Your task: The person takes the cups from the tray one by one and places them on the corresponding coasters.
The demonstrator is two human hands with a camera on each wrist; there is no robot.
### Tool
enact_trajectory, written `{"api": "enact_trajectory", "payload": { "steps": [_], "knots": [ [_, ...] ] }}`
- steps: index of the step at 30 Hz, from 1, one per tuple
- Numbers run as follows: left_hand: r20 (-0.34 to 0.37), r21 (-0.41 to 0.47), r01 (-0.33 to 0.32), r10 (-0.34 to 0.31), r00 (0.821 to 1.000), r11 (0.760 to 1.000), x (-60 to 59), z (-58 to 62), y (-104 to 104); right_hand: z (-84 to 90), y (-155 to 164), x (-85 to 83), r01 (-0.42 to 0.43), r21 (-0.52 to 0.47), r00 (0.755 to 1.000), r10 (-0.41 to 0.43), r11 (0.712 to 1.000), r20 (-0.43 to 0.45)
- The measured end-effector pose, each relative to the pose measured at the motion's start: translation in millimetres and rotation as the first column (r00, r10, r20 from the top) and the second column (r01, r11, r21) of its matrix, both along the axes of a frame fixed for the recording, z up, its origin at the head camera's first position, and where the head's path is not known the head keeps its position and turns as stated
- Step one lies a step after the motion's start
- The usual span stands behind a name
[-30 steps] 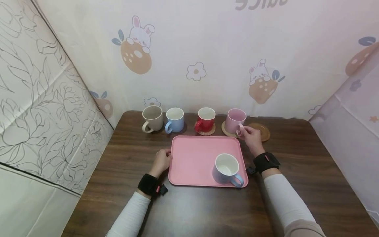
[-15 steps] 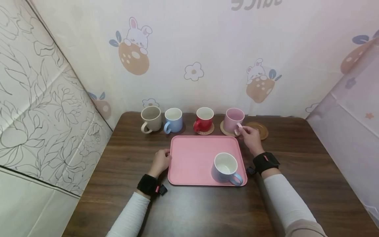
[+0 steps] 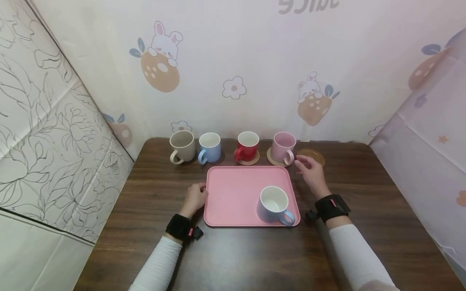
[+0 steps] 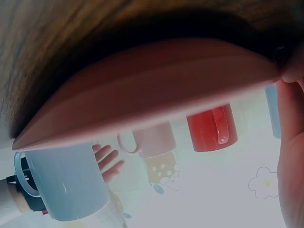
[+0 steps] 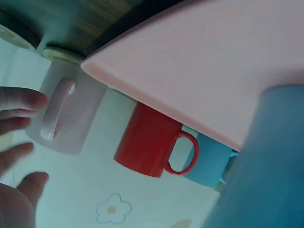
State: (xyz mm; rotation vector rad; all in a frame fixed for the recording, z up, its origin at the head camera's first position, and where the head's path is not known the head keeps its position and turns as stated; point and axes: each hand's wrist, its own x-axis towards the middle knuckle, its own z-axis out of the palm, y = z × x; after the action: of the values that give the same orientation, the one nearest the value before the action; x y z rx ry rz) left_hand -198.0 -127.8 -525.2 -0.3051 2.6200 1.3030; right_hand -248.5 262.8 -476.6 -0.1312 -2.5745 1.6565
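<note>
— Where are your hands right now?

— My left hand (image 3: 195, 198) rests at the left edge of the pink tray (image 3: 233, 190), fingers curled onto the rim and touching it, I'd say to keep it from sliding on the desk (image 3: 364, 210). My right hand (image 3: 308, 171) hovers with relaxed, spread fingers and holds nothing. It is just beside the handle of the pink mug (image 3: 282, 147) but apart from it.

— And that mug?

— It stands upright on a round coaster (image 3: 270, 157) in the back row, right of the red mug (image 3: 247, 146), which has its own woven coaster (image 3: 248, 161). A bare brown coaster (image 3: 311, 154) lies just past my fingers. Further left are a light blue mug (image 3: 209, 147) and a beige mug (image 3: 181, 145), straight on the wood as far as I can tell. All the handles point my way, easy to reach.

— Anything on the tray?

— One pale blue mug (image 3: 274, 205) at the near right corner, empty.

— Any writing?

— Grey lettering (image 3: 308, 5) on the wall at the top, cut off; I can't read it. The red tags on my wristbands are too small.
</note>
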Motion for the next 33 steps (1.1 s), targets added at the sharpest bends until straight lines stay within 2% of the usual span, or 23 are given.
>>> {"api": "enact_trajectory", "payload": {
  "steps": [5, 8, 13, 17, 28, 33],
  "knots": [
    [-0.052, -0.039, 0.002, -0.004, 0.999, 0.999, 3.7, -2.9, 0, 4.0, -2, 22.3, -0.106, 0.004, 0.994, 0.106, 0.994, -0.014],
    [-0.058, -0.041, 0.003, -0.006, 0.998, 0.999, 4.5, -3.2, 0, 10.0, -5, 36.9, -0.163, 0.01, 0.986, 0.163, 0.987, -0.017],
    [-0.02, -0.026, -0.007, 0.006, 1.0, 1.0, 2.4, -2.3, 0, 19.5, -11, 59.6, -0.251, -0.013, 0.967, 0.251, 0.968, 0.042],
    [0.032, -0.008, -0.024, 0.024, 0.999, 1.0, -0.4, -1.3, 0, 19.6, -14, 76.1, -0.301, -0.006, 0.952, 0.301, 0.954, 0.054],
    [0.056, 0.021, -0.028, 0.027, 0.998, 0.999, 1.1, -1.2, 0, 6.9, -14, 121.3, -0.284, 0.013, 0.953, 0.281, 0.959, 0.114],
    [0.035, 0.031, -0.019, 0.018, 0.999, 0.999, 1.2, 0.9, -1, 1.4, -17, 131.8, -0.218, 0.035, 0.965, 0.21, 0.975, 0.155]
  ]
}}
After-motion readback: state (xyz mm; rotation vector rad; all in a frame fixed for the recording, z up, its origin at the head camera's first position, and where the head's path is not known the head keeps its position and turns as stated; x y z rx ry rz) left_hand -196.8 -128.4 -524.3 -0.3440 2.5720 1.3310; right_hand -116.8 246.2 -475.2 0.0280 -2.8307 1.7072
